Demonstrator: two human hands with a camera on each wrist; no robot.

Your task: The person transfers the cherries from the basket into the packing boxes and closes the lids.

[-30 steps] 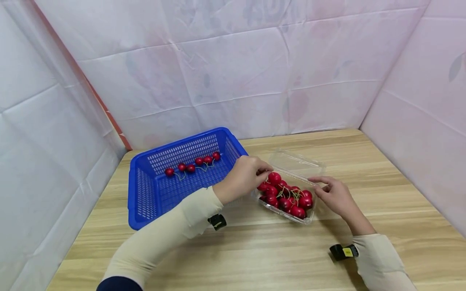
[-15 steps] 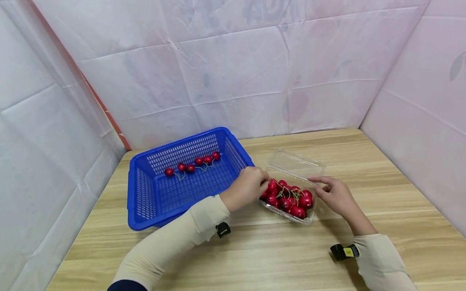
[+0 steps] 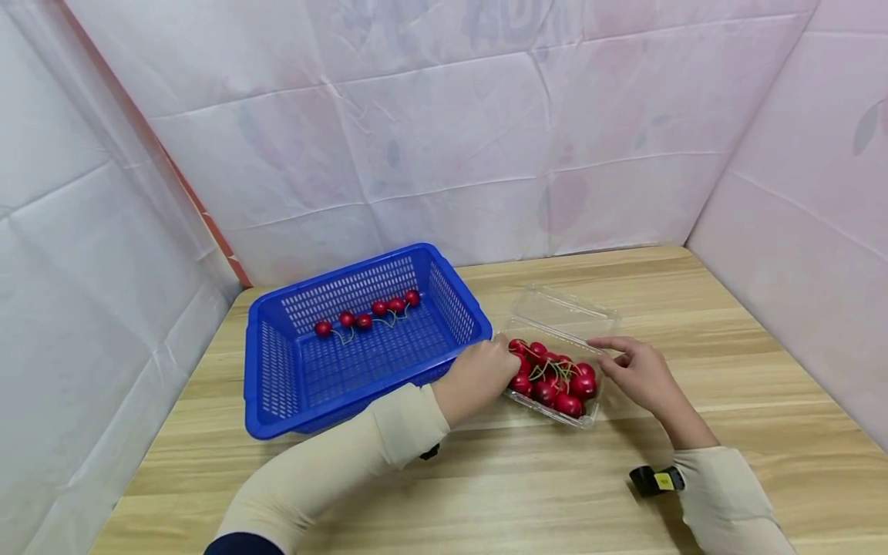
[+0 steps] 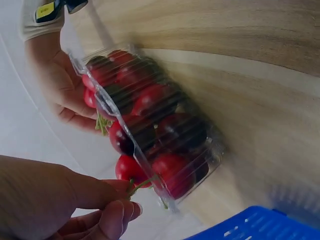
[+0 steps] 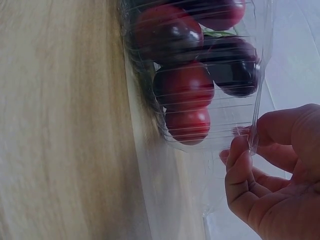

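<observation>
My left hand [image 3: 477, 379] is at the left end of a clear plastic clamshell box [image 3: 548, 415], palm down. In the left wrist view, its thumb and forefinger pinch a green cherry stem [image 4: 142, 184] right at the box rim. A red cherry [image 4: 129, 170] sits just beyond those fingertips. Several glossy red cherries [image 3: 545, 394] with tangled green stems fill the box. My right hand [image 3: 640, 375] holds the box's right end; in the right wrist view, thumb and fingers pinch the rim. The box's lid [image 3: 562, 310] lies folded back behind it.
A blue slotted basket [image 3: 368, 395] stands on the left, its right corner close to my left hand. Several cherries [image 3: 364, 321] lie in a row along its far side. The wooden table [image 3: 527, 493] is backed by white cloth walls [image 3: 444, 139].
My left hand has come down and nearer, with the cherry at its fingertips lowered from above the box to the pile. The right hand keeps its place on the rim.
</observation>
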